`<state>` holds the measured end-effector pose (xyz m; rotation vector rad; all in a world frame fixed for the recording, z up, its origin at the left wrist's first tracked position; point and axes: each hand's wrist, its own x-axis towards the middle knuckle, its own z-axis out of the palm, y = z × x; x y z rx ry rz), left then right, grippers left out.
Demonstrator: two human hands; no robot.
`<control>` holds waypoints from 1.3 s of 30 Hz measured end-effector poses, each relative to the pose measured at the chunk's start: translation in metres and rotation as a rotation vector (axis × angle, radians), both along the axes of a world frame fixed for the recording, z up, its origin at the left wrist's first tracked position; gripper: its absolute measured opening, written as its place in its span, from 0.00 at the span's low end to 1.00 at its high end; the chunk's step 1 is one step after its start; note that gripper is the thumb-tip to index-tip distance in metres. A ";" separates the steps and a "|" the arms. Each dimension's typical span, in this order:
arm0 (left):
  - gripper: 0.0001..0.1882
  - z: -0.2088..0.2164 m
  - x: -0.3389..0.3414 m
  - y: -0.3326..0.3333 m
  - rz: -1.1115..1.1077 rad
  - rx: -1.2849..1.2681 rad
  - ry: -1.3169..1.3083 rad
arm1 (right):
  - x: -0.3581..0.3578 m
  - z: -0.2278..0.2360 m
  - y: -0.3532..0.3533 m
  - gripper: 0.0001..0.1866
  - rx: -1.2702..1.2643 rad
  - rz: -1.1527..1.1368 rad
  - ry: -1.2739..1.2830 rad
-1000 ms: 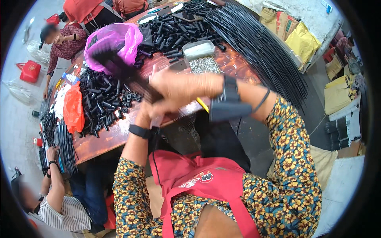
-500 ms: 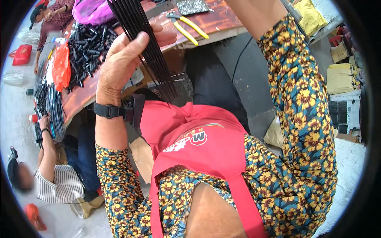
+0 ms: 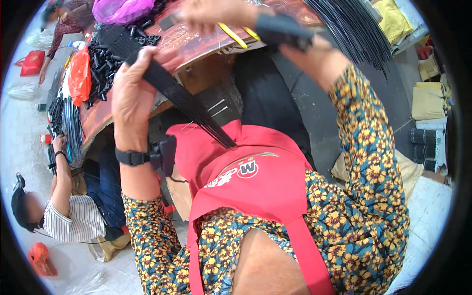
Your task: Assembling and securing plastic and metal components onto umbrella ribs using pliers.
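Head view: left hand (image 3: 132, 93) fingers grip black rods (image 3: 182, 101) (right hand (image 3: 216, 12) blurred, grip unclear) near orange bag (image 3: 78, 73).

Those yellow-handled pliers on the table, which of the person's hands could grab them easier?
Probably the right hand: it hovers just beside the yellow-handled pliers on the table. The left hand is already gripping the bundle of black rods.

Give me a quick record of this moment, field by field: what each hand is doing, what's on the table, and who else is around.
left hand: left hand closed around a bundle of thin black rods, lower ends fanning toward the red apron
right hand: right hand blurred, over the wooden table; grip unclear
on table: yellow-handled tool, small black tubes, orange bag, purple bag
nearby: seated person in striped shirt, lower left
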<state>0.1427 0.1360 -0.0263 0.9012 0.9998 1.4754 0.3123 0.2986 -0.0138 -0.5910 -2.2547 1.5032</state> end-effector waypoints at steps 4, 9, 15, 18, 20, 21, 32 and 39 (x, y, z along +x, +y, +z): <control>0.12 0.008 -0.024 -0.012 0.182 0.080 -0.420 | 0.024 -0.115 -0.042 0.11 0.401 0.114 0.229; 0.13 -0.021 -0.024 -0.025 0.366 0.182 -0.619 | -0.009 -0.106 -0.131 0.29 -0.148 0.102 0.160; 0.12 -0.058 0.006 -0.032 0.454 0.145 -0.810 | -0.069 -0.108 -0.133 0.33 -0.474 -0.143 0.965; 0.12 -0.065 0.022 -0.036 0.489 0.117 -0.794 | -0.065 -0.105 -0.119 0.22 0.117 -0.467 0.664; 0.16 -0.061 0.036 -0.030 0.517 0.049 -0.712 | -0.055 -0.090 -0.110 0.14 -0.308 -0.312 0.718; 0.16 -0.060 0.041 -0.028 0.425 0.029 -0.700 | -0.052 -0.082 -0.105 0.11 -0.232 -0.406 0.806; 0.16 -0.052 0.011 -0.056 0.420 0.004 0.194 | 0.047 0.045 0.014 0.12 0.300 0.036 0.300; 0.25 -0.090 0.034 -0.040 0.044 -0.097 0.338 | -0.005 0.024 -0.012 0.14 0.258 0.391 0.123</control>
